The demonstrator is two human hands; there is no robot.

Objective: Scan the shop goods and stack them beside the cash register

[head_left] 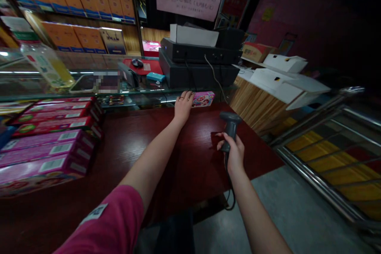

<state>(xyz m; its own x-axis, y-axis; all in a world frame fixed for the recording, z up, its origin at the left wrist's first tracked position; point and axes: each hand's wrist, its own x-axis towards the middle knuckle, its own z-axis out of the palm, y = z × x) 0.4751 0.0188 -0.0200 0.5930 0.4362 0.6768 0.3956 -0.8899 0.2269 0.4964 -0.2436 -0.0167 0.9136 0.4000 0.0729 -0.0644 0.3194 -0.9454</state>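
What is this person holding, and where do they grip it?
The right hand grips a barcode scanner by its handle. The left hand only touches the end of a small pink box lying on the counter.

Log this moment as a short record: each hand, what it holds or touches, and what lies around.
left hand: stretched forward, flat on the counter, fingers against the left end of the small pink box
right hand: closed around the grip of the barcode scanner, head pointing ahead
cable: hangs from the scanner past the counter edge
counter: dark red wood
left side: stacked pink cartons
behind the box: black machine on the glass case
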